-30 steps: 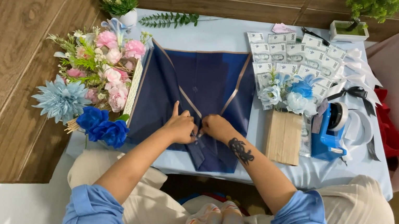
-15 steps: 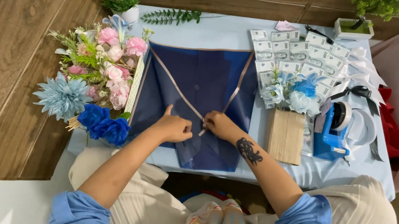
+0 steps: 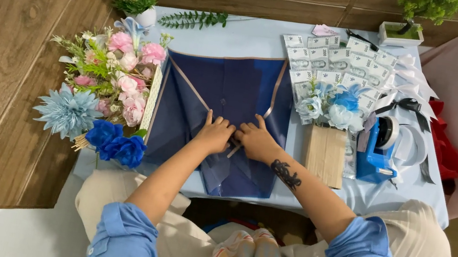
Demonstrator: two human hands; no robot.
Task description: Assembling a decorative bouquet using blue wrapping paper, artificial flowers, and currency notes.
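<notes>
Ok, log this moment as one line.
left hand: pressing navy wrapping paper | right hand: pressing same fold | table: paper flat

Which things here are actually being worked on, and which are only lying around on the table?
In hand:
- navy wrapping sheet, pressed flat by the left hand and right hand

Lying about:
- artificial flowers
- banknote fan with blue flowers
- blue tape dispenser
- wooden board
- fern sprig
- ribbons
</notes>
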